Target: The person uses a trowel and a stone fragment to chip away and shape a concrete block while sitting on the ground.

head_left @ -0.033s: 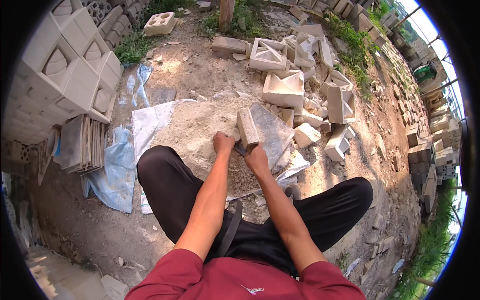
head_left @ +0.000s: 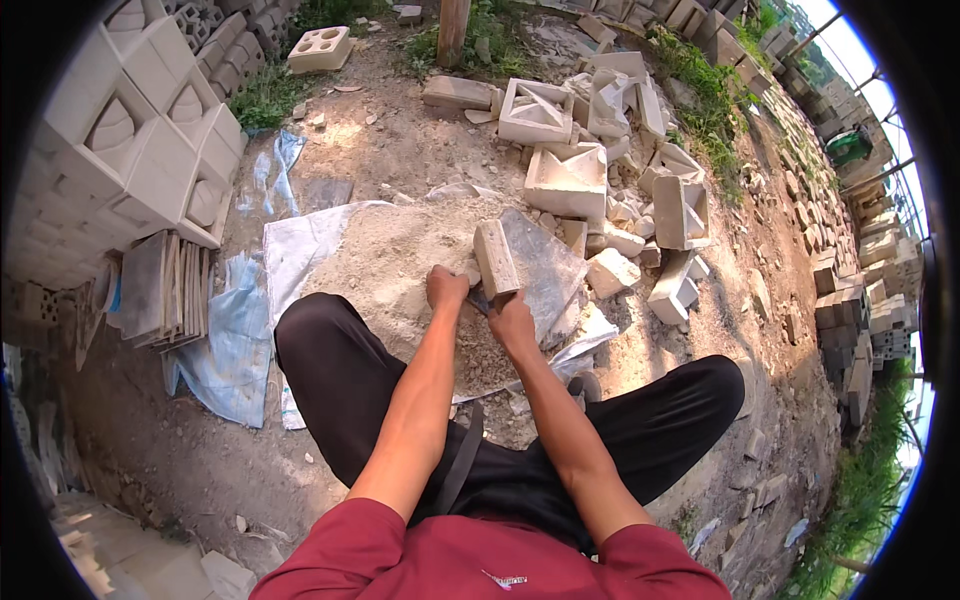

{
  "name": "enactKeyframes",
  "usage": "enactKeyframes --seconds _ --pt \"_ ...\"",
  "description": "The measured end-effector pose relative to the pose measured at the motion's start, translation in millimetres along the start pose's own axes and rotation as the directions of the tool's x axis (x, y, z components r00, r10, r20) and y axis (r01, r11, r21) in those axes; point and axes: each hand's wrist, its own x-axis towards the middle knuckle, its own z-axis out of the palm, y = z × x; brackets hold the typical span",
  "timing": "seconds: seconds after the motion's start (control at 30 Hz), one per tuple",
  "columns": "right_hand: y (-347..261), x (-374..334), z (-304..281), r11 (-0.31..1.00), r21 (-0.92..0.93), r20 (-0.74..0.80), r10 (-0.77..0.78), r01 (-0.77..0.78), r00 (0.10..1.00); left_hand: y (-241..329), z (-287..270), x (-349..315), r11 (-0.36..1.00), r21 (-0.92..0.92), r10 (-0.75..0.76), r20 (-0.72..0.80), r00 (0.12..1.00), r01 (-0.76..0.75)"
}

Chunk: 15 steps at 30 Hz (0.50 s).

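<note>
My left hand (head_left: 446, 286) is closed, its fingers against a small pale lump of rubble (head_left: 472, 273). Just to its right, my right hand (head_left: 511, 318) is closed at the near end of an oblong cream block (head_left: 495, 255). A dark, flat-looking piece (head_left: 479, 299) shows between the hands; its kind and most of its length are hidden. The block lies partly over a grey flat sheet (head_left: 545, 262). Pale crushed rubble and powder (head_left: 385, 250) spread around the hands on a white woven sack (head_left: 303, 245).
Broken cream concrete blocks (head_left: 567, 180) are heaped beyond my right hand. At the left stand stacked moulded blocks (head_left: 150, 150), thin boards (head_left: 180, 290) and a blue plastic sheet (head_left: 232, 350). A wooden post (head_left: 453, 35) rises at the far side. My bent legs flank the sack.
</note>
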Motion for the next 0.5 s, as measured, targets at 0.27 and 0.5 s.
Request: enactKeyframes --seconds 0.27,0.5 --pt "-13 7 -8 0.996 0.081 -0.063 -0.025 0.03 0.998 -10 5 7 1.0 -0.003 -0.005 0.06 0.998 0.005" --pt "14 28 -14 1.0 0.026 0.03 0.017 -0.018 0.999 0 11 9 1.0 0.031 0.0 0.024 1.0 0.0"
